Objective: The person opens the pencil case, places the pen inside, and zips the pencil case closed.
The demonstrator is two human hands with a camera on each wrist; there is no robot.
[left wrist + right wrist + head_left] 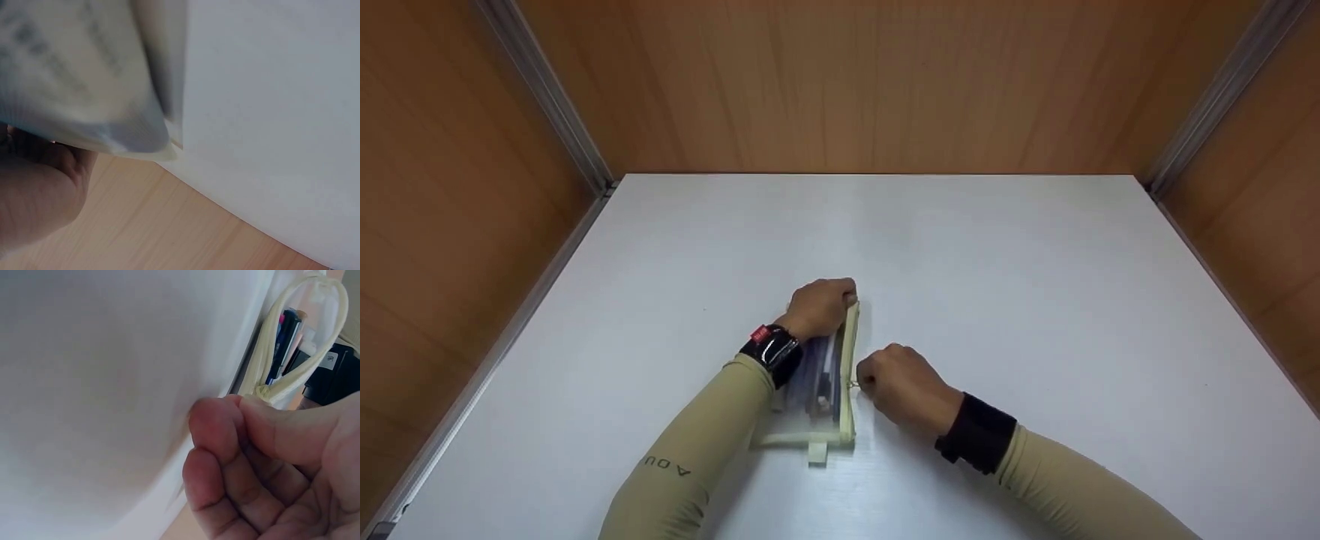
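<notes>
A translucent pencil pouch (821,382) with a pale yellow zipper edge lies on the white table (1035,300), a little left of the middle and close to the person. Its long side runs away from the person, and the zipper edge is on its right side. Through the opened part of the zipper, in the right wrist view, some pens (284,340) are visible inside; one is dark blue and one has a pink part.

The left hand (819,306) is at the far end of the pouch, with the fingers curled around that end and holding it. In the left wrist view the pouch corner (140,135) is just above the fingers (39,191), blurred.

The right hand (904,386) is just beside the zipper edge, near the middle of its length. Its thumb and forefinger pinch the pale yellow zipper pull cord (264,391), at a small knot. The other fingers are curled into the palm.

The two hands are near each other but not touching. Around the table stand brown wooden walls (847,82) with metal strips (547,97) in the corners.
</notes>
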